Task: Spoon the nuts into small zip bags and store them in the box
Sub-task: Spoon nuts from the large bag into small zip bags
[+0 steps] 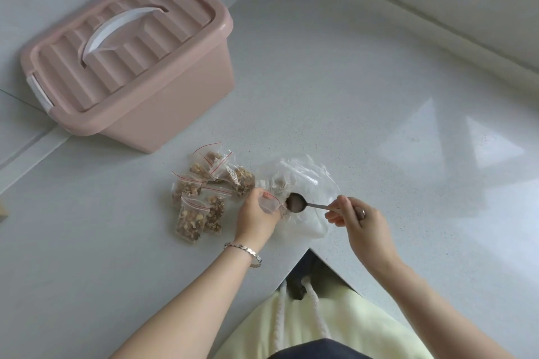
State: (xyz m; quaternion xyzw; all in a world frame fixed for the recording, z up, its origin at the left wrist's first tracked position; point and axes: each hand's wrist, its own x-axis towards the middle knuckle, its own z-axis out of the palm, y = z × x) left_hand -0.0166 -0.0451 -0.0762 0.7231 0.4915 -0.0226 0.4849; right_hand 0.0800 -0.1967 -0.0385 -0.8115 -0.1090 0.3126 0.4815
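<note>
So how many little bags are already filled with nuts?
About 6, clustered on the counter left of the left hand: three behind, three nearer. Overlaps may hide others.

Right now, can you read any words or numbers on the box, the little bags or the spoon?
None: there are no words to read anywhere.
Box: plain pink lid and sides, no label showing.
Filled bags: only red zip lines, no print.
Spoon: no readable mark.
Big bag: clear, no print showing.
</note>
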